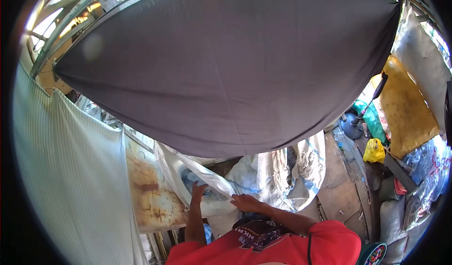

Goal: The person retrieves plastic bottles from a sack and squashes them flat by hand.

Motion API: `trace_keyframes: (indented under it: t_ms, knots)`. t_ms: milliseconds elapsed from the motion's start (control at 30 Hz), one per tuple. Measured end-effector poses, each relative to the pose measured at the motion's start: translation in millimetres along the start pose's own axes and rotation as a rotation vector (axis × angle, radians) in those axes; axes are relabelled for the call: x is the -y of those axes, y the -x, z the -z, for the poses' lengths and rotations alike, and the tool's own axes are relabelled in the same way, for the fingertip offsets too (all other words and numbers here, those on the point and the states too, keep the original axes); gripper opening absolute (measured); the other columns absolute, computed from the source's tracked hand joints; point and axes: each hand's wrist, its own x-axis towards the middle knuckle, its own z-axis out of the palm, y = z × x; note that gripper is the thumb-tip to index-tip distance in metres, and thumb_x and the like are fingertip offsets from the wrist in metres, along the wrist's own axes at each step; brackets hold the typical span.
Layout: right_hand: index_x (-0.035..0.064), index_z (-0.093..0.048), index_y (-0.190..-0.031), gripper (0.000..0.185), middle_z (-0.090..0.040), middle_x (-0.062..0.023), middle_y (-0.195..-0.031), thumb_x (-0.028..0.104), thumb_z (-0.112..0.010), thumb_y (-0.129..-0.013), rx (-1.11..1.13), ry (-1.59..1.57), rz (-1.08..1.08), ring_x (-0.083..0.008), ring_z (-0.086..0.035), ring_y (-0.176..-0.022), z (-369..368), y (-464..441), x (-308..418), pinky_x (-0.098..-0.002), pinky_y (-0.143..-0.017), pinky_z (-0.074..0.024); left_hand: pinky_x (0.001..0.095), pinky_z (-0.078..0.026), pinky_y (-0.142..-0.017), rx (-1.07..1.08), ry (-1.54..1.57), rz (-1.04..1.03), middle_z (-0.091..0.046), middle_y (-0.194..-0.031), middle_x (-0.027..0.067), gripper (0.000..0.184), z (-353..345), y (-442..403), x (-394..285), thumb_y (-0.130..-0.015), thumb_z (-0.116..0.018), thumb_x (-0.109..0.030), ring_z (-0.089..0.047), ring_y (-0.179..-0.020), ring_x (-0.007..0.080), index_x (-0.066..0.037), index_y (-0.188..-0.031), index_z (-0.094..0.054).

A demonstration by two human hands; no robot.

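Note:
A white woven sack [175, 167] hangs in front of me with its mouth open. Pale, see-through plastic, probably bottles, shows inside it. My left hand [198, 190] reaches into the mouth beside this plastic, its fingers partly spread; no firm grip is visible. The sack's rim is pinched in my right hand [246, 202], whose fingers are closed on the edge. Another white sack with blue stripes [268, 175] lies just beyond, crumpled and partly open.
A large dark cloth [230, 72] hangs across the view and hides what is behind it. On the left are a pale striped curtain [75, 180] and a rusty panel [153, 189]. At right lie a yellow plastic bag [374, 150], clear plastic [426, 166] and a tub of bottle caps [376, 254].

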Motion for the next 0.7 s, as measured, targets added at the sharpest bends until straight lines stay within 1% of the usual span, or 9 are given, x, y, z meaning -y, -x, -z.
trace_keyframes:
  t_ms: [67, 167, 267, 300, 333, 400, 500, 600, 700]
  knots:
    - [0.0055, -0.057, -0.108, 0.029, -0.064, -0.0241, -0.091, 0.029, -0.048, -0.095, 0.061, -0.010, -0.015, -0.0416, -0.063, -0.086, -4.4, -9.2, -12.6, -0.0501, -0.079, -0.0478, 0.0344, -0.051, -0.081, -0.126, 0.324, -0.342, -0.056, -0.110, 0.0189, 0.073, -1.2, 16.5, 8.6, -0.072, -0.076, -0.009, -0.058, -0.094, 0.0281, 0.001, -0.133, -0.037]
    - [0.0060, -0.055, -0.114, 0.030, -0.065, -0.0210, -0.094, 0.029, -0.050, -0.095, 0.055, -0.162, 0.237, -0.0350, -0.064, -0.086, -11.6, -19.0, -52.3, -0.0428, -0.078, -0.0497, 0.0353, -0.049, -0.084, -0.324, 0.384, -0.404, -0.057, -0.108, 0.0174, 0.071, -16.2, 76.9, -10.3, -0.074, -0.075, -0.008, -0.058, -0.092, 0.0253, 0.001, -0.134, -0.038]
    - [0.0068, -0.056, -0.114, 0.032, -0.066, -0.0132, -0.093, 0.032, -0.053, -0.095, 0.064, -0.565, 0.034, -0.0243, -0.065, -0.084, -1.2, -14.5, -71.2, -0.0353, -0.076, -0.0502, 0.0379, -0.048, -0.085, -0.347, -0.001, -0.477, -0.059, -0.108, 0.0175, 0.068, -49.7, 151.8, -40.2, -0.073, -0.077, -0.011, -0.060, -0.092, 0.0258, 0.000, -0.132, -0.043]
    - [0.0086, -0.050, -0.123, 0.044, -0.064, -0.0066, -0.103, 0.042, -0.051, -0.095, 0.093, -0.581, -0.017, -0.0183, -0.064, -0.089, 12.8, -8.5, -74.4, -0.0355, -0.075, -0.0516, 0.0392, -0.048, -0.086, -0.284, -0.169, -0.636, -0.061, -0.106, 0.0174, 0.065, -64.0, 163.2, -42.0, -0.073, -0.076, -0.011, -0.061, -0.092, 0.0271, 0.000, -0.130, -0.046]
    - [0.0083, -0.047, -0.125, 0.048, -0.062, -0.0085, -0.106, 0.045, -0.051, -0.094, 0.047, -0.663, -0.064, -0.0197, -0.064, -0.090, 26.5, 1.5, -78.3, -0.0372, -0.074, -0.0526, 0.0404, -0.047, -0.086, -0.217, -0.340, -0.792, -0.062, -0.104, 0.0174, 0.063, -77.7, 172.4, -43.9, -0.073, -0.076, -0.012, -0.062, -0.092, 0.0284, 0.000, -0.129, -0.049]
    - [0.0077, -0.042, -0.131, 0.057, -0.058, -0.0121, -0.113, 0.050, -0.051, -0.093, -0.046, -0.829, -0.159, -0.0224, -0.064, -0.091, 54.0, 25.9, -82.9, -0.0407, -0.071, -0.0546, 0.0425, -0.047, -0.084, 0.192, -0.626, -0.793, -0.063, -0.100, 0.0175, 0.061, -100.2, 189.5, -55.8, -0.074, -0.073, -0.013, -0.061, -0.092, 0.0321, -0.005, -0.131, -0.051]
    - [0.0108, -0.036, -0.134, 0.068, -0.052, -0.0185, -0.118, 0.060, -0.051, -0.089, -0.099, -0.933, -0.340, -0.0271, -0.065, -0.087, 74.6, 44.1, -128.5, -0.0434, -0.062, -0.0592, 0.0427, -0.047, -0.083, 0.396, -0.751, -0.917, -0.064, -0.096, 0.0149, 0.061, -147.2, 214.3, -80.4, -0.074, -0.067, -0.013, -0.060, -0.092, 0.0309, -0.013, -0.133, -0.051]
    - [0.0095, -0.039, -0.134, 0.074, -0.051, -0.0174, -0.120, 0.064, -0.051, -0.086, -0.309, -1.003, -0.425, -0.0272, -0.063, -0.088, 105.4, 85.9, -137.9, -0.0438, -0.062, -0.0581, 0.0397, -0.046, -0.083, 0.468, -0.955, -1.023, -0.063, -0.093, 0.0095, 0.065, -178.0, 215.7, -90.2, -0.070, -0.070, -0.013, -0.060, -0.090, 0.0279, -0.022, -0.133, -0.053]
    - [0.0070, -0.027, -0.144, 0.091, -0.038, -0.0211, -0.137, 0.070, -0.050, -0.082, -0.161, -1.105, -0.415, -0.0351, -0.059, -0.100, 127.5, 115.3, -173.1, -0.0451, -0.065, -0.0586, 0.0393, -0.044, -0.087, 0.485, -1.073, -1.151, -0.063, -0.097, 0.0087, 0.068, -207.3, 226.4, -98.2, -0.069, -0.066, -0.008, -0.059, -0.095, 0.0271, -0.026, -0.133, -0.053]
